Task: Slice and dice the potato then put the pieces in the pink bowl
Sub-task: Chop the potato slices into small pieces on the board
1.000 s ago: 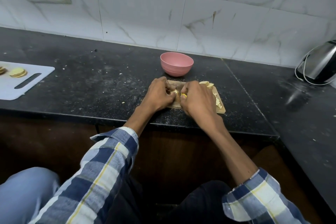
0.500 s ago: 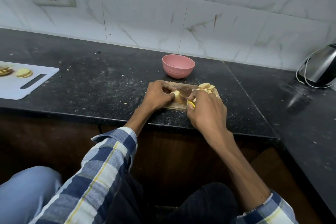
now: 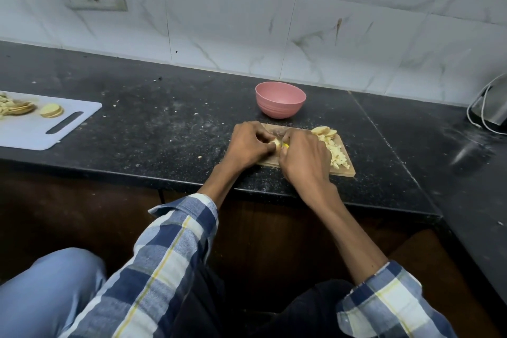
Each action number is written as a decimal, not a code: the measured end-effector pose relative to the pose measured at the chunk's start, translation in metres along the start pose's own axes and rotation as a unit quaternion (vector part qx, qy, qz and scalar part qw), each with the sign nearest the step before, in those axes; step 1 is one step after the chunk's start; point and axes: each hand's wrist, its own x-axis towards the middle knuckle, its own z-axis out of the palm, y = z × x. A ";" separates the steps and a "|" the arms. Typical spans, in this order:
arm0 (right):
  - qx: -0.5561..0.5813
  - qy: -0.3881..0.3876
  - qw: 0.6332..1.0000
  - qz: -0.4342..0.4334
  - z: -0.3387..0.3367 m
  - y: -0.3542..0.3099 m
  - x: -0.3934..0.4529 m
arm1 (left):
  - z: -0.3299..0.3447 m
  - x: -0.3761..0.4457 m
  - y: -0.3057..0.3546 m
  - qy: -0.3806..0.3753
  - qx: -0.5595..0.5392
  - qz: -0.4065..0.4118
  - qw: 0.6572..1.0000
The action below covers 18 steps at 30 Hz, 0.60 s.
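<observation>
Potato work sits on the small rectangular wooden chopping board (image 3: pixel 344 170) at the front edge of the black speckled stone desk (image 3: pixel 164 132). A pale yellow potato piece (image 3: pixel 277 143) shows between the two hands near the board's left end. The left hand (image 3: pixel 248 147) has its fingers curled round that piece, pinning it down. The right hand (image 3: pixel 301 158) is curled tight round a yellow-handled knife (image 3: pixel 286 146), of which only a sliver of handle shows; the blade is hidden. Half a second ago the right hand sat lower and further back with the blade drawn off the piece; now it has come forward against the left hand, so another cut is likely being made. Slicing goes on, and nothing has reached the bowl yet as far as can be seen.

Right of the hands lies a heap of pale diced potato bits (image 3: pixel 336 155), with a few round potato slices (image 3: pixel 323 131) at the board's far corner. The round pink plastic bowl (image 3: pixel 280 99) stands just beyond the board, near and with no obstacle between. Well apart to the left, a white plastic cutting board (image 3: pixel 24 134) carries more slices. A cabled appliance sits at the right edge. Knuckles so close to the hidden blade are the main risk
</observation>
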 end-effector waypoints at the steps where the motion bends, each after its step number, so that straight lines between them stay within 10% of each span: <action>1: 0.003 -0.012 1.000 0.004 -0.001 -0.002 0.001 | -0.001 -0.001 -0.001 -0.001 0.000 -0.002 1.000; 18: 0.002 0.023 1.000 0.011 -0.030 0.005 -0.022 | -0.008 -0.002 0.001 0.004 -0.006 -0.017 1.000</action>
